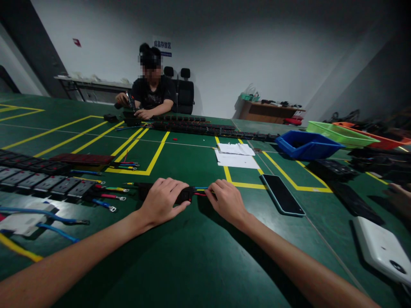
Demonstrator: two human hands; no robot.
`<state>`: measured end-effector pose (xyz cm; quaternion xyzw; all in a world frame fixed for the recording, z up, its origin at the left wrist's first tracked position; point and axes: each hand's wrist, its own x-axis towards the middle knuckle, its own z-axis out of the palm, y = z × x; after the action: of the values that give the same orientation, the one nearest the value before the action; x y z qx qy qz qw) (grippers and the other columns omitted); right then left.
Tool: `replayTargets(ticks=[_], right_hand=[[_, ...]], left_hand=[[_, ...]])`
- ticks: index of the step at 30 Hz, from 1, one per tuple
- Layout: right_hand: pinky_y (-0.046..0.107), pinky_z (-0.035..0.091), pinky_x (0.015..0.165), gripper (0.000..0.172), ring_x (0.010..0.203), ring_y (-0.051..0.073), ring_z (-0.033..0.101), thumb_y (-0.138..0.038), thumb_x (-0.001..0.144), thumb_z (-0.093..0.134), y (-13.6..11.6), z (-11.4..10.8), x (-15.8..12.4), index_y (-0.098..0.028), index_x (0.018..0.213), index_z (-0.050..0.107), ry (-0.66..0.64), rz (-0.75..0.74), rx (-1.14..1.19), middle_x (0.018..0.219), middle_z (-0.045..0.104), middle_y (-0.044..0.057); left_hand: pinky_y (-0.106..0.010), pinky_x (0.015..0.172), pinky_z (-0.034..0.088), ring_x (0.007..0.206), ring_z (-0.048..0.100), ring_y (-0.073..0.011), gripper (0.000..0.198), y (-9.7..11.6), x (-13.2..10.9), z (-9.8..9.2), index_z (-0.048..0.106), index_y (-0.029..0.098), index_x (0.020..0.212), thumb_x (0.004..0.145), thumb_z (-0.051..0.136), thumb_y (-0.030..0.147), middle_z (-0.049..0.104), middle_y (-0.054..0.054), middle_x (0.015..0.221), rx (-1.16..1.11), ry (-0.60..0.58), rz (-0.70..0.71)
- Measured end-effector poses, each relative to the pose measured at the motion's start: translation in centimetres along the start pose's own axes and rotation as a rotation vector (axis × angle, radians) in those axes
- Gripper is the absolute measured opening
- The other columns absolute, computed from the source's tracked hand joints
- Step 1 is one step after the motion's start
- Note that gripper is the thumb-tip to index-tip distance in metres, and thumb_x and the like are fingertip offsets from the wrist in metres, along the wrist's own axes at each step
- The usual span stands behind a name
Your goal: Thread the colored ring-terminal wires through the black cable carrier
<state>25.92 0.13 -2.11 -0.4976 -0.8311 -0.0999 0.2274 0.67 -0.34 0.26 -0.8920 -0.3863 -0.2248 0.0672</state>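
A black socket module (pixel 185 195) lies on the green table in front of me, mostly covered by my left hand (pixel 163 197). My left fingers are wrapped over its top, the thumb along its near side. From the module's right end come blue and red wires (pixel 201 191). My right hand (pixel 225 200) has its fingers closed around these wires, a short way from the module. The wire ends inside that hand are hidden. At the module's left end a yellow-green wire (pixel 129 184) sticks out.
Left are a row of grey sockets (pixel 58 186) and wires with ring lugs (pixel 112 208). A phone (pixel 282 195), papers (pixel 236 156), a blue bin (pixel 306 145) and a white device (pixel 382 248) lie right. Across the table a co-worker (pixel 152 92) holds a tool. Another hand (pixel 401 196) shows at the right edge.
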Motion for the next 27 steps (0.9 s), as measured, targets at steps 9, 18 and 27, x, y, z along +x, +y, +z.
replayTargets(ticks=[9, 18, 27], right_hand=[[0.032, 0.035, 0.065, 0.023, 0.074, 0.020, 0.056, -0.031, 0.101, 0.058, 0.1, 0.2, 0.0, -0.021, 0.081, 0.063, -0.026, 0.069, 0.046, 0.081, 0.064, 0.006], [0.031, 0.039, 0.067, 0.020, 0.081, 0.020, 0.059, -0.037, 0.101, 0.058, 1.2, -0.5, -0.9, -0.022, 0.091, 0.065, 0.066, 0.052, 0.117, 0.087, 0.064, 0.005], [0.030, 0.038, 0.063, 0.025, 0.071, 0.017, 0.057, -0.038, 0.099, 0.053, 4.6, -1.2, -1.9, -0.022, 0.079, 0.057, 0.151, 0.206, 0.226, 0.079, 0.060, 0.003]], left_hand=[[-0.043, 0.086, 0.045, 0.101, 0.065, -0.0281, 0.034, 0.0, 0.2, 0.0, 0.065, 0.018, 0.119, 0.094, 0.064, 0.041, 0.073, -0.011, 0.114, -0.018, -0.008, 0.018], [-0.043, 0.086, 0.045, 0.104, 0.065, -0.0281, 0.037, -0.2, -0.3, 0.0, 0.062, 0.019, 0.124, 0.095, 0.064, 0.042, 0.072, -0.010, 0.118, 0.005, -0.015, -0.011], [-0.045, 0.089, 0.047, 0.106, 0.065, -0.0288, 0.040, -0.2, -0.3, -0.1, 0.062, 0.018, 0.128, 0.094, 0.067, 0.040, 0.072, -0.011, 0.119, 0.003, 0.006, -0.054]])
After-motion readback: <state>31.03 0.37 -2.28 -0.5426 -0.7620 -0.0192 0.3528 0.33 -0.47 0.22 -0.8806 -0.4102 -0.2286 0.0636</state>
